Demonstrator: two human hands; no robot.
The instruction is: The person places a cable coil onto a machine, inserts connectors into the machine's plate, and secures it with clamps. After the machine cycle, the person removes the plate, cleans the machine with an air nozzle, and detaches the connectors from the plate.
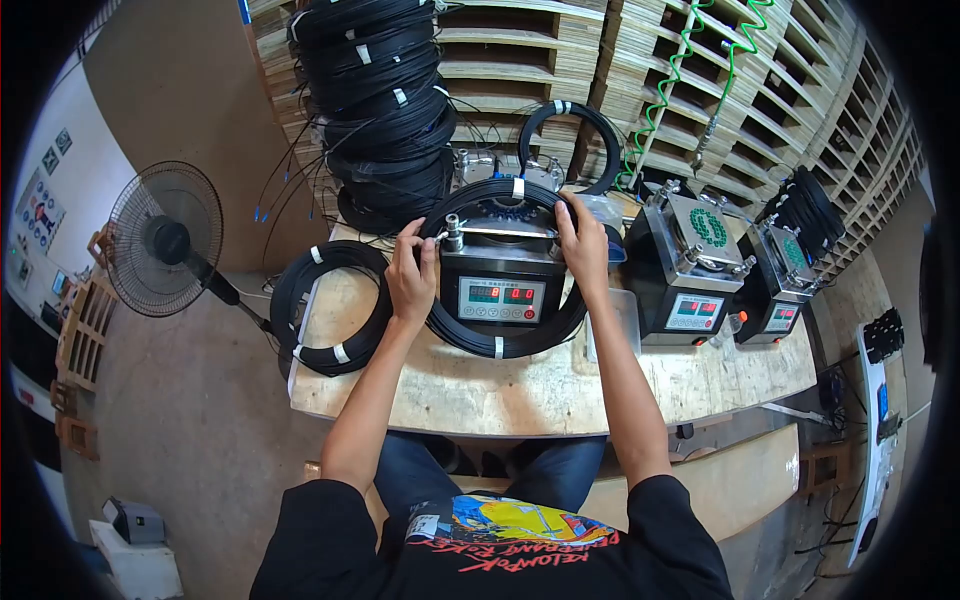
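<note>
A black cable coil [499, 346] with white ties rings a black machine [503, 272] that has a lit red display and a metal clamp on top. My left hand [410, 275] is at the coil's left side, fingers curled near the metal post. On the other side, my right hand [583, 240] lies against the coil's upper right, its fingers spread around the outer edge and the thumb near the clamp bar. The rear part of the coil passes behind the machine's top. Another tied black coil [331, 355] lies on the table to the left.
A tall stack of black coils [385, 120] stands behind left. Two more machines [690, 265] [778, 270] are on the right of the wooden table [640, 395]. Another coil [605, 130] leans at the back. A fan [172, 243] stands at left.
</note>
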